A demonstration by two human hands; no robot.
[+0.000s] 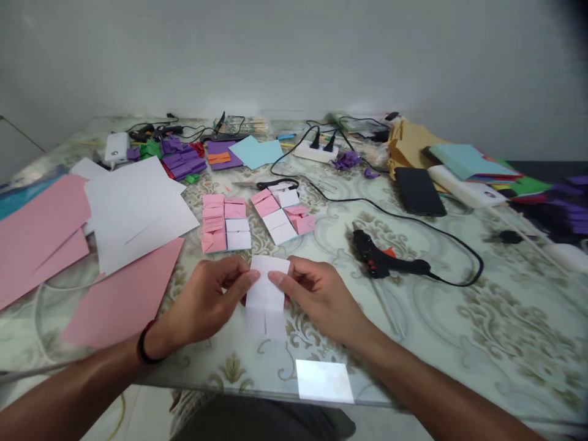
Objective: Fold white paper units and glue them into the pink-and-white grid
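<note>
Between my two hands is a small creased piece of white paper [267, 288], raised a little over the glass-topped table. My left hand [212, 295] pinches its left edge, thumb on the front face. On the opposite edge my right hand [321, 294] grips it the same way. The lower part of the paper hangs free and shows a vertical line. Just beyond my hands lie two squares of folded pink and white paper, one on the left [226, 224] and one on the right [281, 215].
White sheets [138, 208] and pink sheets [124, 300] spread on the left. A black glue gun [388, 257] lies right of my hands, its cord running to a power strip [316, 150]. Scissors [275, 184], a dark phone [419, 191] and purple paper pieces [184, 160] lie farther back.
</note>
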